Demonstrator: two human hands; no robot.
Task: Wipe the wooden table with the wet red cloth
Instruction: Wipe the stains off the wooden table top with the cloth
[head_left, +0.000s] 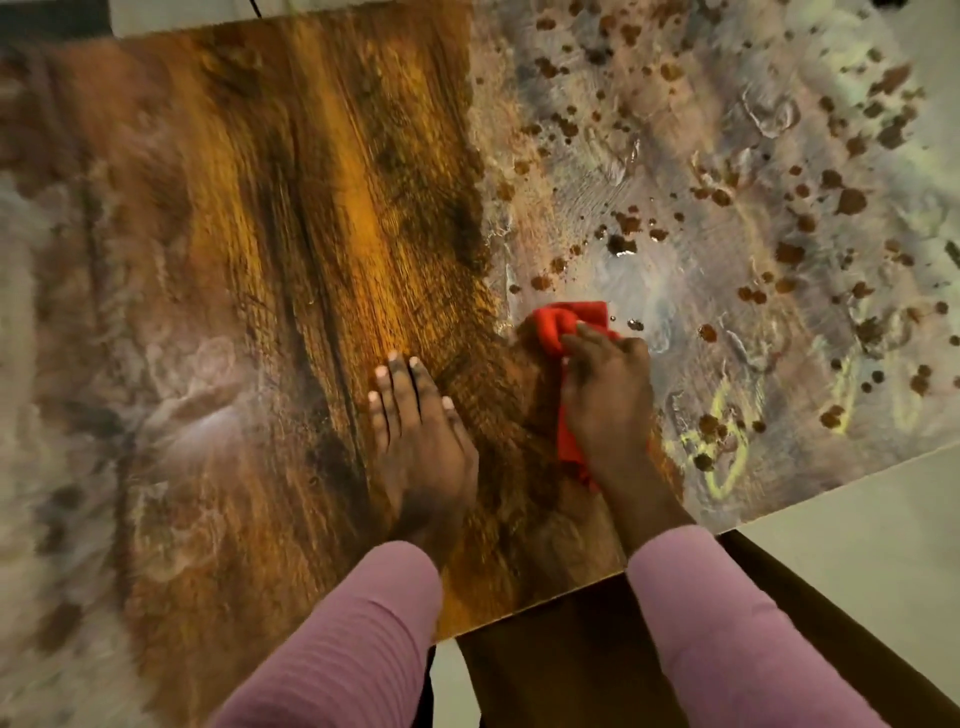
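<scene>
Currently: person at wooden table (291, 208), both hands on top.
Right hand (605, 395): fingers curled round bunched red cloth (563, 325), clamped on it, pressing it to the surface.
Cloth position: on the table, at the line where bare wood grain meets grey film (675, 156); a tail sticks out under the wrist.
Left hand (415, 426): flat on bare wood, fingers straight, holding nothing, just beside the right.
Dirty side: smeary film, brown spots (852, 200), yellowish streak (722, 467) near the front edge.
Sleeves (353, 634): pink.

red cloth (563, 325), amber-brown grained table (311, 208), brown spots, pink sleeves (727, 623)
</scene>
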